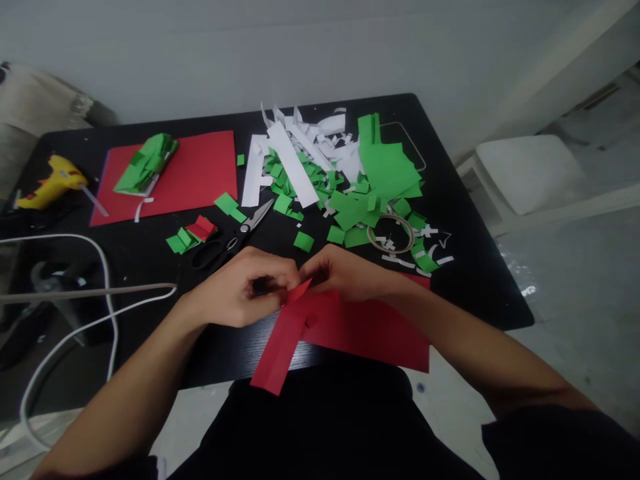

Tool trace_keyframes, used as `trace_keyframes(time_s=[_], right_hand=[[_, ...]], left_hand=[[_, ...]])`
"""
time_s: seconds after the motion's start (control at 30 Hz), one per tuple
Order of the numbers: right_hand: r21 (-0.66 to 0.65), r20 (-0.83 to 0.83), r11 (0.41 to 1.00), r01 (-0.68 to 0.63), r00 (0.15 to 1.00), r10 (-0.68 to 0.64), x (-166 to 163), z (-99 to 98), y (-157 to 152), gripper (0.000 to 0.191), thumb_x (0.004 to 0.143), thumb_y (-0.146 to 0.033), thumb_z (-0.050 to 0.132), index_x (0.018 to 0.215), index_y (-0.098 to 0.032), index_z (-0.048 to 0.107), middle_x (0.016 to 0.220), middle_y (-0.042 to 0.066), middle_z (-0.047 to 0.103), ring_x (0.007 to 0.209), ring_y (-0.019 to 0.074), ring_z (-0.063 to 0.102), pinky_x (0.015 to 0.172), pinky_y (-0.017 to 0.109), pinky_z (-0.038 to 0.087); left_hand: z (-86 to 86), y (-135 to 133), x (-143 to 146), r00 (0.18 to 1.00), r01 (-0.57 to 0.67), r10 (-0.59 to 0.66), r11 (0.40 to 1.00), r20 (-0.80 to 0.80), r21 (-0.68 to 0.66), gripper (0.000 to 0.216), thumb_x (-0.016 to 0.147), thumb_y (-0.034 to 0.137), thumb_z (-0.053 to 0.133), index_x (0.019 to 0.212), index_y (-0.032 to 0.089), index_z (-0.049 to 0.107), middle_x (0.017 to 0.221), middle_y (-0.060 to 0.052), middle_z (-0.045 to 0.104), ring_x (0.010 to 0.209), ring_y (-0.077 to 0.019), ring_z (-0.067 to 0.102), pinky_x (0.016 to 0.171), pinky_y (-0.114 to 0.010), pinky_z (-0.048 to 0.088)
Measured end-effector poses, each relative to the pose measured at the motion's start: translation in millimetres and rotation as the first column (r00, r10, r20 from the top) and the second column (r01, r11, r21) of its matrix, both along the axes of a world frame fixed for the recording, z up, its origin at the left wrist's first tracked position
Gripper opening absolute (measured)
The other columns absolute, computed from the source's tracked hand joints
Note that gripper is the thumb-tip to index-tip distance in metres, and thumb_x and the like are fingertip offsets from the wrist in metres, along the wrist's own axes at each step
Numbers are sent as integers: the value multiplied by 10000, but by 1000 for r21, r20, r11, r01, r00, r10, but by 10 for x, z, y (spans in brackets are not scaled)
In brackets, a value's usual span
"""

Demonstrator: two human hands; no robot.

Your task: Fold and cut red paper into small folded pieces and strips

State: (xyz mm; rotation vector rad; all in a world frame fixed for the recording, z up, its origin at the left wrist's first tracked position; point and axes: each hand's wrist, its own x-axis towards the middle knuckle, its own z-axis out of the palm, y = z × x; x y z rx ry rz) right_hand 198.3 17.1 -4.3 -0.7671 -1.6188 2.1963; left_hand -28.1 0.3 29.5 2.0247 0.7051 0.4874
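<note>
My left hand point(250, 283) and my right hand point(345, 272) meet near the table's front edge, both closed on a red paper strip point(276, 350). The strip's long end hangs down toward my lap, and its upper end is bent between my fingertips. Beneath my right hand and forearm lies a larger sheet of red paper point(380, 333), partly covered. Black-handled scissors point(233, 240) rest beyond my left hand with blades pointing away. A small green paper piece point(303, 241) lies just past my fingers.
A yellow glue gun point(53, 183) and a red sheet point(205, 170) bearing folded green paper point(147, 163) are at left. White paper strips point(293, 163), green scraps point(390, 170) and a tape roll point(391, 233) cover the back right. A white cable point(107, 267) loops at left.
</note>
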Motion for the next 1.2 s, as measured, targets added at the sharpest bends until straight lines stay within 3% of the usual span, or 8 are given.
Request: trace_keyframes(time_s=[0.17, 0.33, 0.53, 0.77, 1.2], right_hand=[[35, 19, 999, 9, 1000, -9, 5, 32, -8, 26, 797, -163, 789, 791, -151, 812, 741, -17, 754, 701, 127, 670, 612, 203, 492], [-19, 14, 1000, 15, 1000, -14, -2, 36, -9, 66, 805, -131, 749, 813, -169, 802, 760, -26, 761, 670, 120, 675, 630, 221, 529], [-47, 6, 999, 9, 1000, -9, -7, 71, -10, 91, 789, -96, 735, 795, -166, 792, 756, -19, 761, 631, 107, 655, 546, 194, 467], [-14, 38, 1000, 5, 999, -5, -4, 87, -11, 47, 800, -182, 764, 821, -162, 801, 753, -15, 761, 593, 104, 623, 548, 209, 479], [88, 47, 996, 9, 999, -14, 8, 90, -11, 104, 814, -125, 706, 819, -168, 800, 766, -20, 763, 709, 145, 695, 661, 235, 553]], left_hand=[[-26, -4, -15, 1000, -14, 14, 1000, 6, 0, 208, 769, -2, 563, 781, 203, 598, 641, 45, 489, 573, -103, 423, 541, -260, 317], [-23, -4, -19, 1000, -27, 26, 1000, 5, 15, 215, 762, -7, 567, 774, 206, 597, 627, 50, 470, 559, -102, 414, 526, -262, 308], [-3, -15, -2, 999, -45, 44, 997, 22, 64, 207, 752, 2, 555, 752, 207, 586, 617, 52, 457, 552, -100, 409, 518, -253, 318], [8, -17, 13, 998, -61, 59, 994, 21, 91, 190, 740, 14, 547, 738, 201, 581, 604, 51, 455, 545, -97, 408, 512, -240, 328], [-28, -38, 8, 996, -88, 85, 986, 30, 144, 215, 710, 1, 539, 749, 206, 593, 611, 52, 452, 556, -102, 411, 521, -250, 323]])
